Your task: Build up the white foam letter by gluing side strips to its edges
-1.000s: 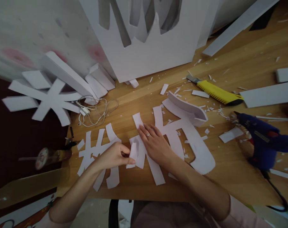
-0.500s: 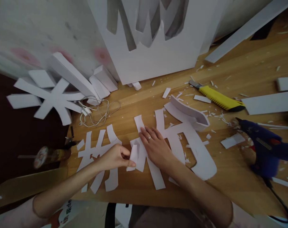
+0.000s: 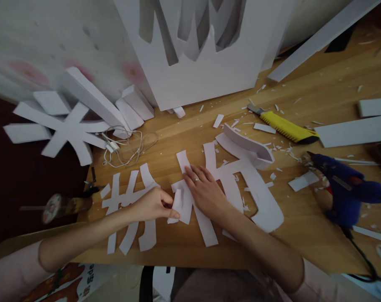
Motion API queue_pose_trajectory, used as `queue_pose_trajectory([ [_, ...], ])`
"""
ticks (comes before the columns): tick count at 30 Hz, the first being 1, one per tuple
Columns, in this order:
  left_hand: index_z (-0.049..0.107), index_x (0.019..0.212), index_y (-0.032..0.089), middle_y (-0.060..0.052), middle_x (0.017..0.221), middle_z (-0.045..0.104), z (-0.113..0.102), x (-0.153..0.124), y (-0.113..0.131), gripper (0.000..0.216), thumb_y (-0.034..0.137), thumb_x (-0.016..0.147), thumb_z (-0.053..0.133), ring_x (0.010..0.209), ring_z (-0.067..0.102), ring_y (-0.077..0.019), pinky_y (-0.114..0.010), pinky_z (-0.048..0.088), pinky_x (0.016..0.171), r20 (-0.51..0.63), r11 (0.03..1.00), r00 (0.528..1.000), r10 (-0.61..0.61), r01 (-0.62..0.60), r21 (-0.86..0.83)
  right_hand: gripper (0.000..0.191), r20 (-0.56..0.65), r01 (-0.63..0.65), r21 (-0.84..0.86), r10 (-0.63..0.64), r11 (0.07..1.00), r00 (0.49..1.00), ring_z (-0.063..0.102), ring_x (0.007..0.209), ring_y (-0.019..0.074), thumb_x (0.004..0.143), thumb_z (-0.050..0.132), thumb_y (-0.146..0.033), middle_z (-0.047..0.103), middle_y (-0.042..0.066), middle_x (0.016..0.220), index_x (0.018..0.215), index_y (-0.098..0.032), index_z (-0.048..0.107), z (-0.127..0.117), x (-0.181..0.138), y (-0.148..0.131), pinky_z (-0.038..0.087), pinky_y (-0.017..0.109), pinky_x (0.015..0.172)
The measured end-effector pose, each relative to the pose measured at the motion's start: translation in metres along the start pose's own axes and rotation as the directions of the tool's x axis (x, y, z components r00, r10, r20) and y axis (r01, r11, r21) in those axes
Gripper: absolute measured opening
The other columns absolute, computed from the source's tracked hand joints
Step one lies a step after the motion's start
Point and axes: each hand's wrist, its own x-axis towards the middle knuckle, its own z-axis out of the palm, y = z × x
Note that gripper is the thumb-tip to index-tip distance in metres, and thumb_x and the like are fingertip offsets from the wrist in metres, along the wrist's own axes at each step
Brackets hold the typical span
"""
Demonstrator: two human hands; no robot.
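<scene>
My left hand (image 3: 154,204) pinches a small white foam-board strip (image 3: 177,201) between thumb and fingers. The strip stands on edge against a flat white cut-out character (image 3: 206,228). Pressed flat over the middle of this character is my right hand (image 3: 204,188), fingers stretched out, a ring on one of them. Part of the cut-out is hidden beneath that hand. To the left lies another flat white cut-out (image 3: 132,226), partly covered by my left forearm. At the right, a cut-out piece (image 3: 266,209) has a raised curved wall (image 3: 249,144) along its upper part.
A yellow utility knife (image 3: 286,127) and a blue glue gun (image 3: 344,184) lie to the right among white scraps. Behind stands a large white board (image 3: 206,86) with cut openings. A coiled white cable (image 3: 127,155), raised white shapes (image 3: 72,130) and a lidded drink cup (image 3: 60,208) are left.
The camera view has shifted slightly, moving the surroundings a little in the picture. Both hands keep nearly the same places, with the strip still in my left hand.
</scene>
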Motion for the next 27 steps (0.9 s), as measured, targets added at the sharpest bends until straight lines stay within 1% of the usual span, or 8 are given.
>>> queue_pose_trajectory([
  [8,0.056,0.053,0.015,0.008,0.055,0.028,-0.0024,0.0032,-0.0072,0.043,0.049,0.07,0.076,0.052,0.023,-0.0064,-0.021,0.015,0.046,0.014,0.998,0.999,0.041,-0.042,0.048,0.043,0.001,-0.007,0.028,0.007,1.0,1.0,0.042,0.138,0.0335,0.097,0.037,-0.009,0.048,0.02,0.149,0.136,-0.002,0.054,-0.0018,0.0013,-0.0006,0.034,0.049,0.114],
  [15,0.048,0.049,0.016,0.008,0.055,0.026,-0.0012,0.0016,-0.0055,0.048,0.049,0.07,0.075,0.052,0.023,-0.0064,-0.021,0.016,0.046,0.005,0.999,0.999,0.045,-0.045,0.025,0.044,0.003,0.0,0.036,-0.001,0.999,1.0,0.042,0.139,0.0344,0.096,0.038,-0.008,0.047,0.02,0.149,0.136,-0.001,0.054,-0.0015,0.0004,0.0,0.033,0.05,0.114],
  [21,0.054,0.052,0.015,0.007,0.055,0.029,0.0017,0.0002,-0.002,0.044,0.049,0.068,0.075,0.053,0.026,-0.0069,-0.021,0.018,0.046,-0.017,1.0,1.0,0.014,-0.015,-0.02,0.045,0.036,-0.013,0.051,0.011,0.999,0.999,0.039,0.141,0.033,0.095,0.04,-0.007,0.046,0.02,0.151,0.138,-0.002,0.053,-0.003,0.0012,-0.0003,0.032,0.05,0.115],
  [27,0.064,0.06,0.014,0.007,0.055,0.036,0.004,-0.0011,-0.0002,0.038,0.05,0.066,0.077,0.054,0.029,-0.0076,-0.02,0.022,0.047,-0.018,0.998,1.0,-0.016,0.015,-0.058,0.043,0.046,-0.019,0.047,0.017,0.999,0.999,0.039,0.141,0.0328,0.097,0.039,-0.01,0.046,0.019,0.151,0.137,-0.003,0.053,-0.0037,0.0012,0.0001,0.032,0.05,0.115],
])
